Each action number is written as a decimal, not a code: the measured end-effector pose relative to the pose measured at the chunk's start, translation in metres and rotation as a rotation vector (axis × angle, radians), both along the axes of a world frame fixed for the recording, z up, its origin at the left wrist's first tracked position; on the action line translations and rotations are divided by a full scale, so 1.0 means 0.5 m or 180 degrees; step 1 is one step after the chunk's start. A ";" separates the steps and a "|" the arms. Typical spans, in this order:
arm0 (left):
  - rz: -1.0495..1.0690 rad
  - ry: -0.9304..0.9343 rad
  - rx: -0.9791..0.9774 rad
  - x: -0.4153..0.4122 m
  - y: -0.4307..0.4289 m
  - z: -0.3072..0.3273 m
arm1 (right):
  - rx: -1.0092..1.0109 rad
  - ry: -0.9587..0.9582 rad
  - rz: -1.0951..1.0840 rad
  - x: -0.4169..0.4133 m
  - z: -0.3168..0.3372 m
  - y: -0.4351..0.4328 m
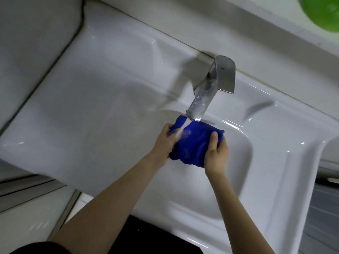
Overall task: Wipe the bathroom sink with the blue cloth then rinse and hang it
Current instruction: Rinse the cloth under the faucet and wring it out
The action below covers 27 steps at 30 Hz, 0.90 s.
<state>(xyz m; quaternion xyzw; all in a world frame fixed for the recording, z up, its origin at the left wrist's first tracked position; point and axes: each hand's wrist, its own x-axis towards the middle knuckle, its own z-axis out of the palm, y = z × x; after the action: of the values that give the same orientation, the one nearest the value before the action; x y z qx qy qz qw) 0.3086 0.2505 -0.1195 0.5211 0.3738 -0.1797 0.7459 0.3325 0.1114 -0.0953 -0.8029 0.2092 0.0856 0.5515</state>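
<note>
Left forearm [102, 208] and right forearm [236, 208], nearest the viewer, converge toward the faucet [214, 83], so both ends of the load meet under its outlet. The white sink [110, 107] spreads on all sides of the faucet, its flat shelf to the left and its basin directly below the spout, where runoff is caught. The faucet is a metal spout mounted at the rear edge and angled forward and down over the basin. The blue cloth [194, 143] is bunched into a wad just below the spout tip and held clear of the basin floor, apparently so water passes through it. A green object [322, 11], cut by the frame edge, lies well behind and to the right of the faucet. The left grip [163, 142] is curled round the cloth's left end, and the right grip [217, 153] clasps its right end with the thumb on top. This two-ended hold would suit squeezing or wringing. The water stream [185, 125] falls from the spout onto the cloth's upper left. Judged stage: rinsing, with hanging not yet done.
</note>
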 end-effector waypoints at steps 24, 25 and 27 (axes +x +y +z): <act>0.0387 0.0835 -0.0115 -0.042 0.024 0.026 | -0.0410 0.1339 0.1275 0.038 -0.048 0.119; 0.0450 0.0891 -0.0117 -0.047 0.041 0.034 | -0.0398 0.1381 0.1423 0.021 -0.035 0.112; 0.0645 0.0919 -0.0104 -0.067 0.066 0.048 | -0.0559 0.1088 0.1662 0.000 0.010 0.085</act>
<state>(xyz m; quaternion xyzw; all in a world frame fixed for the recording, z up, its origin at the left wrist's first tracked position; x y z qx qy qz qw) 0.2753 0.2836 -0.0957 0.4374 0.5246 -0.1826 0.7072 0.3325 0.1540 -0.0903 -0.8480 0.0924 0.3393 0.3964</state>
